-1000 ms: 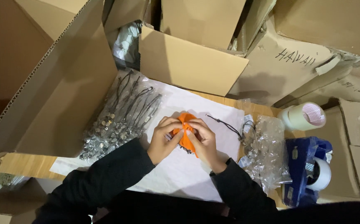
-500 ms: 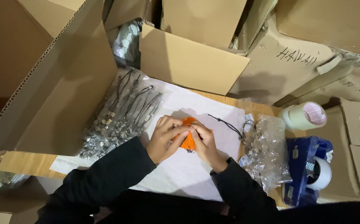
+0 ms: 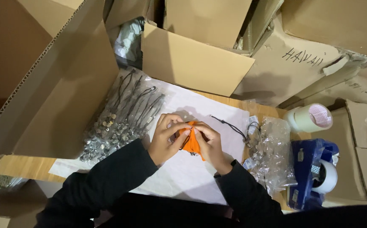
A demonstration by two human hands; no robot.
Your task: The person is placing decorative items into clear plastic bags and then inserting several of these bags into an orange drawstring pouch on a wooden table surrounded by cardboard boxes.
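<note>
Both hands pinching a small orange pouch over white paper on the worktop.

Far left, a heap of bagged metal trinkets with black cords [image 3: 122, 120]; then left hand [image 3: 166, 137] and right hand [image 3: 211, 143], fingertips closed on the orange pouch [image 3: 190, 141] between them, above the white paper [image 3: 192, 169]; further right, a loose black cord [image 3: 232, 126], clear bags [image 3: 270, 156], a cream tape roll [image 3: 312, 118], a blue tape dispenser [image 3: 312, 173].

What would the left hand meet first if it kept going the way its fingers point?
The left hand points right, at the orange pouch it already pinches; just behind that are the right hand's fingers. Beyond them, probably the black cord, though depth is unclear.
</note>
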